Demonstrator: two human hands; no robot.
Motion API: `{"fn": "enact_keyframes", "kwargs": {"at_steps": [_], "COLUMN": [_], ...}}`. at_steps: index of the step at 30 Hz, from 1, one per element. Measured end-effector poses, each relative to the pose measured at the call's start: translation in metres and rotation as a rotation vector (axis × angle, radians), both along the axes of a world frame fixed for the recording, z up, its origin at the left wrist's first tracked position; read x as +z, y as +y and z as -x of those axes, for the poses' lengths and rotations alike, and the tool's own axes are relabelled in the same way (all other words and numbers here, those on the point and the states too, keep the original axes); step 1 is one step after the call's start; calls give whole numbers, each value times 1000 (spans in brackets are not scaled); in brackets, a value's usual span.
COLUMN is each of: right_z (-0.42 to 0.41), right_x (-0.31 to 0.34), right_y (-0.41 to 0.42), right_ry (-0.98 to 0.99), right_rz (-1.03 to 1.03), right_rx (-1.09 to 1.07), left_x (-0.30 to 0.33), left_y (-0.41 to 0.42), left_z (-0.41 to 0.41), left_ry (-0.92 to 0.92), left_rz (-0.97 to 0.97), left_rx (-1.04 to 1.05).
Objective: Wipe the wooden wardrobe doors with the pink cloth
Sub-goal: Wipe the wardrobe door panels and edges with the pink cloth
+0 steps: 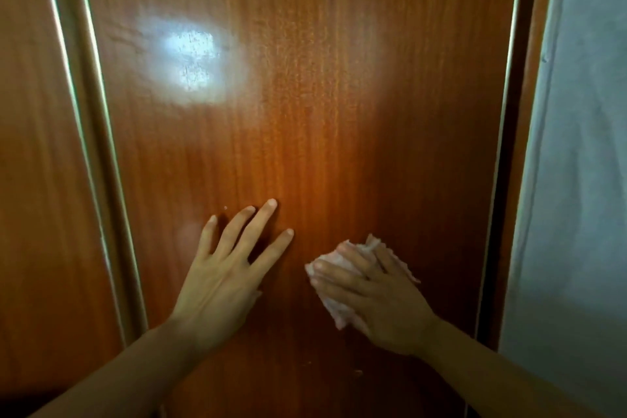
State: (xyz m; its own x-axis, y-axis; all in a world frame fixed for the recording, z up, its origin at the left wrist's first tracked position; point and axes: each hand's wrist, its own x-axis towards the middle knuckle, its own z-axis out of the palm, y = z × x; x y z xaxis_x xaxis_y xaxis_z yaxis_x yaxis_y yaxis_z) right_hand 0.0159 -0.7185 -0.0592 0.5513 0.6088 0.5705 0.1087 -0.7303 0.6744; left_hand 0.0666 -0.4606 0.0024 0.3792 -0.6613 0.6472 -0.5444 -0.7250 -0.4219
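A glossy reddish-brown wooden wardrobe door (305,95) fills the middle of the view, with a bright light reflection on its upper left. My right hand (380,302) presses a crumpled pink cloth (334,307) flat against the lower part of this door. The cloth shows above and to the left of the fingers. My left hand (230,268) lies flat on the same door, just left of the cloth, fingers spread and holding nothing.
A second wooden door (37,180) stands at the left, separated by a vertical light-edged frame strip (98,163). Another dark frame strip (509,146) borders the right side. Beyond it is a pale grey wall (576,180).
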Motion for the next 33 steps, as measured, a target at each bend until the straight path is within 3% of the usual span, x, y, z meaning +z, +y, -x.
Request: {"fn": "enact_keyframes", "kwargs": {"at_steps": [2, 6, 8, 10, 13, 15, 17, 20, 22, 24, 27, 29, 31, 33], "right_z": [-8, -31, -41, -48, -42, -38, -42, -55, -67, -72, -69, -65, -63, -65], "right_x": [43, 154, 163, 121, 27, 13, 44, 126, 140, 104, 17, -2, 22, 71], "right_y": [8, 47, 69, 86, 97, 90, 93, 119, 139, 149, 146, 139, 136, 140], "right_ry": [-62, -398, -467, -416, -110, -18, -102, -347, -415, -345, -41, 84, 85, -53], "right_rz": [-78, -600, -691, -557, -136, 17, -45, -451, -529, -336, 80, 261, 322, 183], "right_rx": [11, -66, -85, -58, 12, 8, -10, -14, -34, 0, 50, 39, 83, 123], "left_x": [3, 11, 12, 8, 1, -1, 2, 8, 9, 7, -3, -8, -7, -5], "left_y": [16, 45, 58, 71, 83, 88, 91, 101, 108, 112, 116, 120, 125, 131], "left_z": [-4, -11, -16, -20, -20, -22, -25, -32, -37, -38, -36, -35, -36, -38], "left_ry": [10, 33, 55, 77, 98, 101, 103, 97, 113, 114, 128, 143, 144, 136], "left_rz": [35, 163, 228, 252, 221, 205, 190, 213, 270, 287, 273, 258, 230, 203], "left_rx": [35, 99, 127, 162, 183, 181, 172, 183, 181, 173, 186, 199, 199, 198]}}
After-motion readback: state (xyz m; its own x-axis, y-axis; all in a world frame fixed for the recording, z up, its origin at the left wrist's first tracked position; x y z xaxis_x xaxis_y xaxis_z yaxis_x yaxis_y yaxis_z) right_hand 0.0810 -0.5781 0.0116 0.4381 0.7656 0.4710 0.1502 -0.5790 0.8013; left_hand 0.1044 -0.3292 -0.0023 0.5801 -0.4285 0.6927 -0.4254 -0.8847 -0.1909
